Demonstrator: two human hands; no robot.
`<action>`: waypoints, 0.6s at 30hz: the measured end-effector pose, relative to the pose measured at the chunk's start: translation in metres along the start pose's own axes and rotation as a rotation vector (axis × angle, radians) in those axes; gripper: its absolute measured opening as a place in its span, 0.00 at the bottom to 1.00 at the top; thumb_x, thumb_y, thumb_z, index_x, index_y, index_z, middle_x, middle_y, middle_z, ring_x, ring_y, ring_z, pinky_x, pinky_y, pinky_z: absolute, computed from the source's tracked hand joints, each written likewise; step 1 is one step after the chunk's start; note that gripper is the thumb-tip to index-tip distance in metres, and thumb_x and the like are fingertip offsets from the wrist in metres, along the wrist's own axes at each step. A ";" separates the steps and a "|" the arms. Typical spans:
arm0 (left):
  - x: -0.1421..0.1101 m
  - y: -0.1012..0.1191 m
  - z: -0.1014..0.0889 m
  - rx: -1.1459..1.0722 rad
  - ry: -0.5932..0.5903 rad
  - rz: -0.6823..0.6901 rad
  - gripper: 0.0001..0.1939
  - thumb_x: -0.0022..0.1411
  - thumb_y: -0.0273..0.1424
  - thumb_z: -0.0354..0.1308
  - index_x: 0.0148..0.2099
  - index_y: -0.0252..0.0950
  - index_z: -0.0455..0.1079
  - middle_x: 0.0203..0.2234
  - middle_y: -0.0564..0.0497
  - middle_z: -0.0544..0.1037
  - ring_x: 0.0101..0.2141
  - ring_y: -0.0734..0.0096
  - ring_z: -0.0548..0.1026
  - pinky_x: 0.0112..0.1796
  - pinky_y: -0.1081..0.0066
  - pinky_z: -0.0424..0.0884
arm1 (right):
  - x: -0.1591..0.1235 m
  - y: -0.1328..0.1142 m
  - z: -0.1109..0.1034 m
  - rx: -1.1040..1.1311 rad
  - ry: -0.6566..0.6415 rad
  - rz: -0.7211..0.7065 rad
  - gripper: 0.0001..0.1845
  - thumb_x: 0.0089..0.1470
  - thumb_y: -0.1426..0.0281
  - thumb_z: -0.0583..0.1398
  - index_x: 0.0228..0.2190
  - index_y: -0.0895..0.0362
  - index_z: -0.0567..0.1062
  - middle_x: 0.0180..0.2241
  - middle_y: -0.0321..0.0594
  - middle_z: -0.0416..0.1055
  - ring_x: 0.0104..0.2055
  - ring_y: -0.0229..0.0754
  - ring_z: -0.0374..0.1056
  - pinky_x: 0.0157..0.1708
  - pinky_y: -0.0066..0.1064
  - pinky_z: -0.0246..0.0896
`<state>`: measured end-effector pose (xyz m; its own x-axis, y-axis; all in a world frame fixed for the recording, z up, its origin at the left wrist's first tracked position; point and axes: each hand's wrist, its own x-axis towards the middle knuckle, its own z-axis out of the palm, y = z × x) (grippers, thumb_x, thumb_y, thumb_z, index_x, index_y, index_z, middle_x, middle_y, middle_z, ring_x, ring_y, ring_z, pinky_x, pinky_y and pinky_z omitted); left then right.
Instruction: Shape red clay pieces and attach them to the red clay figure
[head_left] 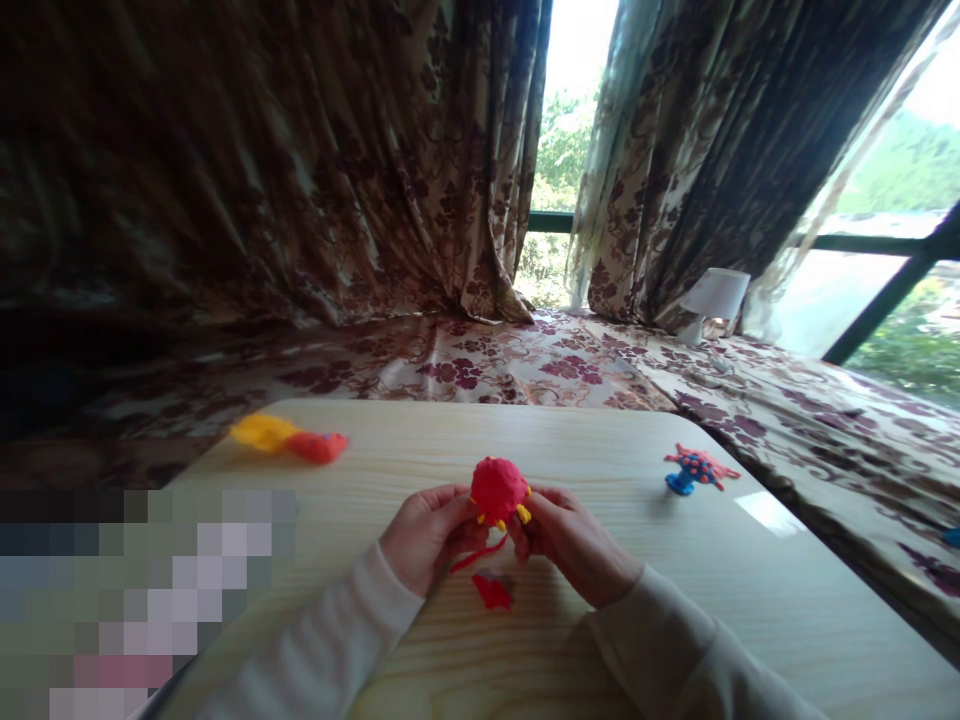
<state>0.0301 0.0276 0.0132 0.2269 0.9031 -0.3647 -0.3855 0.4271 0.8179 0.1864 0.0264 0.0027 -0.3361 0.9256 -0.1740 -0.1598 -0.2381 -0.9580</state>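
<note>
A red modelling-clay figure (499,488) with a rounded body and small yellow bits around its lower edge is held up over the table. My left hand (433,530) pinches it from the left side, and my right hand (564,530) grips it from the right, near a yellow bit. Below the figure hangs a thin red strip (480,554), close to my left fingertips; whether it is joined to the figure I cannot tell. A flat red piece (493,592) lies on the table beneath my hands.
On the pale wooden table (360,620), a red clay shape with a yellow tail (292,440) lies at the far left. A coral-and-blue clay model (697,468) stands at the right, near a white rectangle (771,512). Behind are flowered fabric and a white lamp (716,295).
</note>
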 end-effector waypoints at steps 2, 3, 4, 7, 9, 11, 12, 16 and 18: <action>0.000 0.000 0.000 0.008 0.023 0.003 0.26 0.21 0.40 0.74 0.24 0.29 0.74 0.14 0.51 0.75 0.16 0.81 0.69 0.21 0.79 0.65 | 0.000 0.000 0.001 0.002 0.012 0.002 0.18 0.47 0.57 0.60 0.20 0.59 0.66 0.17 0.30 0.61 0.17 0.29 0.56 0.20 0.23 0.52; 0.000 0.000 0.000 0.012 0.036 0.006 0.26 0.20 0.41 0.74 0.23 0.29 0.74 0.14 0.51 0.75 0.16 0.81 0.68 0.21 0.79 0.65 | 0.000 -0.001 0.001 0.005 0.014 0.003 0.18 0.46 0.57 0.60 0.20 0.59 0.67 0.17 0.30 0.62 0.17 0.29 0.56 0.20 0.23 0.53; 0.001 0.001 0.000 0.016 0.048 0.009 0.26 0.20 0.41 0.74 0.23 0.29 0.74 0.13 0.52 0.75 0.16 0.81 0.68 0.21 0.79 0.65 | -0.001 -0.002 0.002 0.008 0.014 0.005 0.18 0.46 0.56 0.60 0.21 0.59 0.67 0.18 0.31 0.62 0.18 0.29 0.57 0.20 0.24 0.54; 0.001 0.001 0.001 0.027 0.079 0.016 0.25 0.18 0.41 0.74 0.22 0.30 0.74 0.13 0.53 0.75 0.16 0.81 0.68 0.21 0.80 0.66 | -0.003 -0.005 0.003 0.007 -0.001 0.017 0.19 0.44 0.55 0.62 0.23 0.60 0.70 0.21 0.34 0.66 0.21 0.31 0.60 0.21 0.25 0.56; 0.000 0.002 0.001 0.035 0.091 0.021 0.25 0.17 0.41 0.74 0.21 0.31 0.74 0.12 0.53 0.74 0.15 0.81 0.68 0.21 0.80 0.65 | -0.003 -0.006 0.004 -0.001 -0.004 0.022 0.19 0.42 0.56 0.64 0.23 0.60 0.70 0.21 0.34 0.66 0.22 0.31 0.60 0.22 0.25 0.57; 0.000 0.002 0.001 0.045 0.098 0.027 0.25 0.17 0.41 0.73 0.20 0.31 0.73 0.11 0.54 0.73 0.15 0.81 0.68 0.20 0.80 0.65 | -0.003 -0.005 0.005 -0.006 0.002 0.022 0.19 0.40 0.56 0.65 0.22 0.60 0.70 0.21 0.34 0.66 0.21 0.31 0.60 0.21 0.25 0.57; 0.000 0.002 0.001 0.050 0.101 0.031 0.25 0.17 0.41 0.73 0.20 0.31 0.73 0.11 0.54 0.73 0.15 0.81 0.68 0.20 0.80 0.65 | -0.003 -0.005 0.005 -0.005 0.005 0.020 0.20 0.39 0.56 0.65 0.22 0.60 0.70 0.21 0.34 0.66 0.21 0.31 0.60 0.21 0.25 0.57; 0.001 0.001 0.001 0.059 0.108 0.033 0.24 0.19 0.40 0.73 0.21 0.31 0.73 0.12 0.54 0.74 0.16 0.81 0.68 0.21 0.79 0.65 | -0.001 -0.002 0.005 0.001 0.006 0.013 0.21 0.37 0.54 0.66 0.23 0.60 0.71 0.20 0.33 0.66 0.20 0.31 0.59 0.21 0.25 0.57; 0.001 0.001 0.002 0.059 0.104 0.028 0.24 0.20 0.41 0.73 0.22 0.31 0.73 0.13 0.53 0.75 0.16 0.80 0.69 0.22 0.78 0.66 | -0.001 -0.001 0.005 0.008 0.012 0.006 0.22 0.37 0.54 0.66 0.23 0.60 0.72 0.20 0.32 0.65 0.20 0.31 0.59 0.21 0.25 0.56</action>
<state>0.0318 0.0290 0.0149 0.1221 0.9156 -0.3830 -0.3368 0.4012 0.8518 0.1822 0.0245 0.0050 -0.3256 0.9276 -0.1831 -0.1655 -0.2465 -0.9549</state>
